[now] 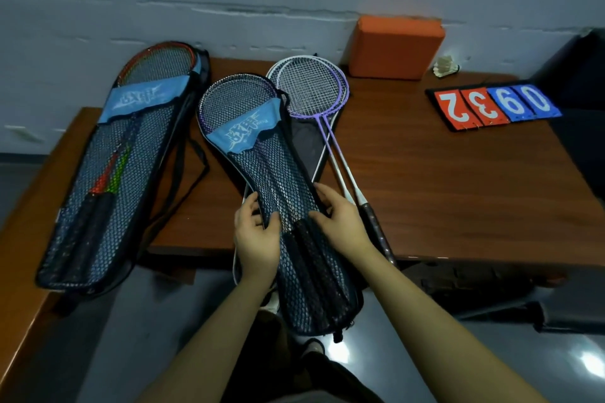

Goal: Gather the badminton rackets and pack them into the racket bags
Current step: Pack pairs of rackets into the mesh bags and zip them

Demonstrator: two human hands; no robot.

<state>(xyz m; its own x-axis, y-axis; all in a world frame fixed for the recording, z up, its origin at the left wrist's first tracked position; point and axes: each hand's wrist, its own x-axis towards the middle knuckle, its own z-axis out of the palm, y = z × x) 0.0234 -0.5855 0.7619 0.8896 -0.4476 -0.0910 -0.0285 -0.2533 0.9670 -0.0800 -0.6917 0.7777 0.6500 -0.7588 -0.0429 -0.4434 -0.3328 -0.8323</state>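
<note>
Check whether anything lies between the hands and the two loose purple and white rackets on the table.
Yes. The mesh bag that both hands hold lies over the loose rackets, covering part of their shafts. The left hand and right hand are on that bag; the rackets' heads and one grip show beside it.

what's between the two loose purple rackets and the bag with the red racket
The head view shows a second mesh bag there, purple rackets inside, held by both the left hand and right hand.
</note>
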